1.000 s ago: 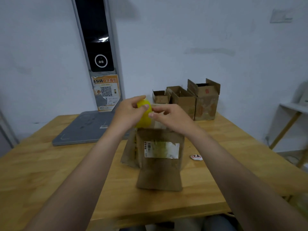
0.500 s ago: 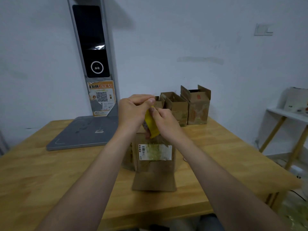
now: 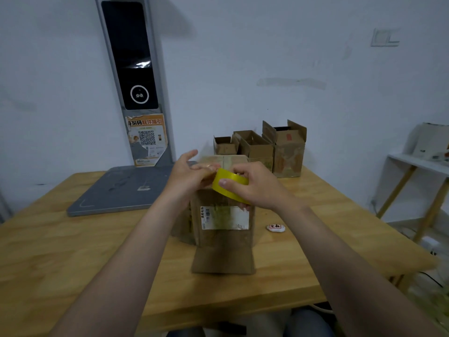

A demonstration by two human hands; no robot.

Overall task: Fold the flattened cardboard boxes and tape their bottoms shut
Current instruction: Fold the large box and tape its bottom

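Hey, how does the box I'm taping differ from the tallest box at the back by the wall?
The front box has its upper flaps folded shut; the back box has its top flaps standing open. The front box carries a white label; the back box shows a red mark. Both are brown cardboard, upright on the table.

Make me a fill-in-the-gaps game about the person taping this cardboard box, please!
1. The right hand grips a roll of tape coloured ____.
2. Behind the box being taped stand ____ open boxes.
3. The small white packet lies on the table to the ____ of that box.
Missing words: yellow, three, right.
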